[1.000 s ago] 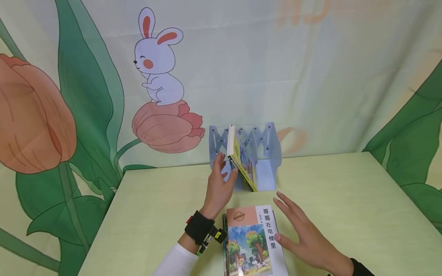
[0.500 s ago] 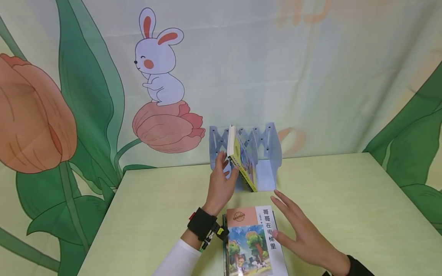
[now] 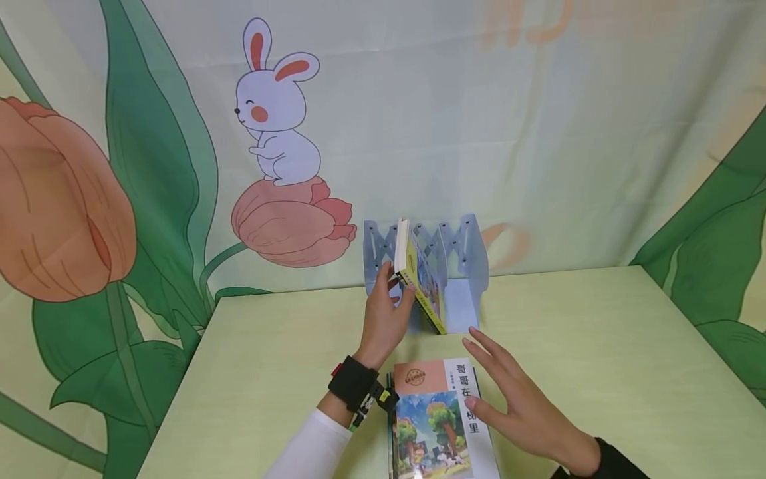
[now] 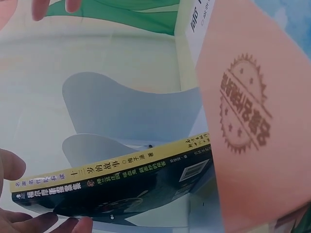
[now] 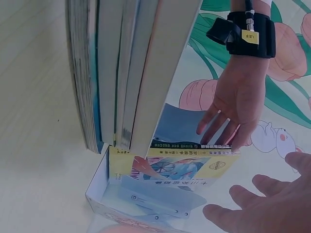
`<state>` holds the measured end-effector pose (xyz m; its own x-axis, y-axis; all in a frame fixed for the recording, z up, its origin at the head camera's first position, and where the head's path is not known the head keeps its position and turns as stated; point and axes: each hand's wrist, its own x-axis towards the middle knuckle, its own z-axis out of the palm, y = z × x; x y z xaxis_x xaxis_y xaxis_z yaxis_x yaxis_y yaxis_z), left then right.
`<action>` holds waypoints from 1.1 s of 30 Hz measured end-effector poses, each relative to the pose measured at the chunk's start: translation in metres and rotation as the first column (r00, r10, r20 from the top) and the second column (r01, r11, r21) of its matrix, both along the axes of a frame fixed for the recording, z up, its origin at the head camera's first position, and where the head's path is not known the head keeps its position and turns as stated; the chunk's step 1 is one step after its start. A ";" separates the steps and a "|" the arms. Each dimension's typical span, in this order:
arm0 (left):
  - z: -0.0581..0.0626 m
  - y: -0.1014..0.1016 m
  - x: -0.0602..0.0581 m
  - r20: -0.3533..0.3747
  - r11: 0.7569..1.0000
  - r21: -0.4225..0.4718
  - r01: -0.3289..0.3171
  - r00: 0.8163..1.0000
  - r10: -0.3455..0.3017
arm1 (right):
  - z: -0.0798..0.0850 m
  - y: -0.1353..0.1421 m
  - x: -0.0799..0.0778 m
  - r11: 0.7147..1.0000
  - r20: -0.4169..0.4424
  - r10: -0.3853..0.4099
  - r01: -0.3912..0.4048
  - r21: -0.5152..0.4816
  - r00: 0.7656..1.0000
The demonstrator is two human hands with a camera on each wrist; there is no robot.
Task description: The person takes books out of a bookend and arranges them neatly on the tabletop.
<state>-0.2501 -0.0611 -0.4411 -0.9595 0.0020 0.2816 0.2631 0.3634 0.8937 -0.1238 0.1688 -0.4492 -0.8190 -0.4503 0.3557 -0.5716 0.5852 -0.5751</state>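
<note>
My left hand is at two books leaning together in a blue bookend rack. Its fingers lie against the black book, with the thumb at the spine side of the yellow book, so the pair sits between them. Both books tilt to the left at the top. In the right wrist view, the left fingers are partly hidden behind the black book. Fingers spread, my right hand hovers over the right side of a stack of books, whose top one has an orange and white cover, and holds nothing.
The stack, several books thick, lies flat in front of the rack. Behind the pale green table hangs a backdrop printed with a rabbit and tulips. The left wrist wears a black band.
My left hand has edged right and its fingers and thumb have come in around the two leaning books. My right hand has drifted slightly left and up over the stack.
</note>
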 end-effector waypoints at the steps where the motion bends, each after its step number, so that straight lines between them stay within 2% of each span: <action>1: 0.000 0.000 0.000 0.000 1.000 -0.003 -0.001 1.000 0.001 | 0.000 0.000 0.000 1.000 0.003 0.000 0.000 -0.002 1.000; 21: 0.007 0.002 -0.012 -0.037 0.995 -0.088 -0.037 0.999 0.033 | -0.001 0.002 0.000 1.000 0.005 -0.023 0.023 0.016 1.000; 33: 0.010 0.000 -0.018 -0.054 0.997 -0.065 -0.043 0.998 0.040 | -0.002 0.003 0.000 1.000 -0.010 -0.028 0.028 0.010 1.000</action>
